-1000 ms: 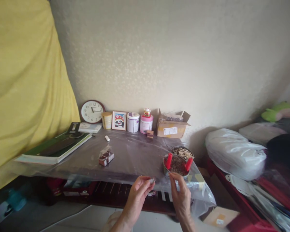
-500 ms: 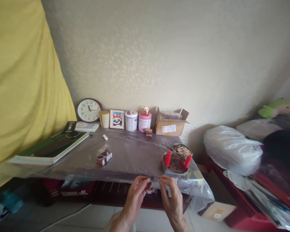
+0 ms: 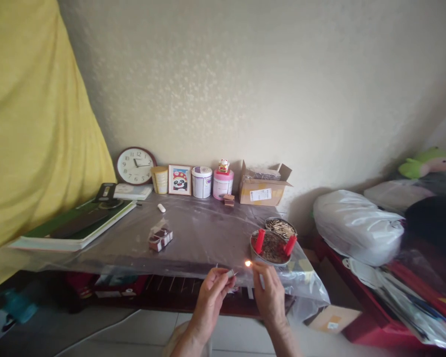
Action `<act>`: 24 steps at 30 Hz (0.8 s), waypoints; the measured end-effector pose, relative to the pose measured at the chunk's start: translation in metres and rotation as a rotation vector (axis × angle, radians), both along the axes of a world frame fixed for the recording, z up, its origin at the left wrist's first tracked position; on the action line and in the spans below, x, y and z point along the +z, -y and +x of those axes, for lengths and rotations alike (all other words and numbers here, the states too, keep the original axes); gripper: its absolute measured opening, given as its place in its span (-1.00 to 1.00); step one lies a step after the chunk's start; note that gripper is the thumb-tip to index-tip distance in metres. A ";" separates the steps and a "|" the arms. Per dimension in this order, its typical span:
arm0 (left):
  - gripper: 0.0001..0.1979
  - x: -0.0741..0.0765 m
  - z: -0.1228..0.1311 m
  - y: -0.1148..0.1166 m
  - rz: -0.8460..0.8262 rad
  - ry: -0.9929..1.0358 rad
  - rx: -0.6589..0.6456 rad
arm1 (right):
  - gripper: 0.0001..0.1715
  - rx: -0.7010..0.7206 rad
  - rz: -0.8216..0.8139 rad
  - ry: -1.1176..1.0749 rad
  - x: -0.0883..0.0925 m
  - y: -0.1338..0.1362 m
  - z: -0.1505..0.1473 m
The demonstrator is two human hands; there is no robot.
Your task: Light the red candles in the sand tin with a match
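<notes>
My left hand point(image 3: 213, 292) is closed round a small matchbox point(image 3: 230, 272) at the table's front edge. Just to its right, my right hand point(image 3: 269, 292) pinches a lit match point(image 3: 248, 264) with a small flame at its tip. Beyond the flame stands a metal bowl point(image 3: 271, 248) of dark bits with two red candles point(image 3: 259, 240) sticking up in it. A second bowl point(image 3: 280, 227) of pale sticks sits behind it. A stack of matchboxes point(image 3: 160, 238) lies at the table's middle left.
The low table point(image 3: 200, 233) is covered in clear plastic. Along the wall stand a clock point(image 3: 135, 166), a framed picture point(image 3: 179, 180), tins point(image 3: 201, 182) and a cardboard box point(image 3: 263, 190). Books point(image 3: 74, 228) lie left; a white bag point(image 3: 357, 225) lies right.
My right hand drew in to meet the left at the matchbox, then pulled away to the right; the match in it now burns.
</notes>
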State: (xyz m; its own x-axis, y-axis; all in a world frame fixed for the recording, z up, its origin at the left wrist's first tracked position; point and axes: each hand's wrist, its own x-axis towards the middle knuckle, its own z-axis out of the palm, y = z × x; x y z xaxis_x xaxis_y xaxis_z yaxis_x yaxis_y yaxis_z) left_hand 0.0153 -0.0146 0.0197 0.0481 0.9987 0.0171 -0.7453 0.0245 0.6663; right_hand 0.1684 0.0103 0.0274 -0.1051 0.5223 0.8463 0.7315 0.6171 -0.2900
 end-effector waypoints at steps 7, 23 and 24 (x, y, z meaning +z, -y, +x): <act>-0.84 -0.002 -0.014 0.000 -0.021 -0.016 0.001 | -0.81 -0.095 -0.143 -0.390 0.007 -0.004 0.019; -0.79 -0.008 -0.019 -0.004 -0.101 -0.038 0.009 | -0.76 -0.077 -0.117 -0.578 0.071 -0.016 0.036; -0.79 -0.008 -0.019 -0.004 -0.102 -0.039 0.009 | -0.77 -0.065 -0.111 -0.583 0.071 -0.019 0.036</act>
State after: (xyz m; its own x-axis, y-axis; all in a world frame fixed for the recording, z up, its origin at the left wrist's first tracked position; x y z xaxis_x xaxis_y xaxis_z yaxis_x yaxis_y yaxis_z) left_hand -0.0039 -0.0108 0.0122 0.0380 0.9956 -0.0859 -0.7193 0.0869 0.6892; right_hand 0.2042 0.0295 0.0987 0.3952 0.6009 0.6948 0.4674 0.5196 -0.7152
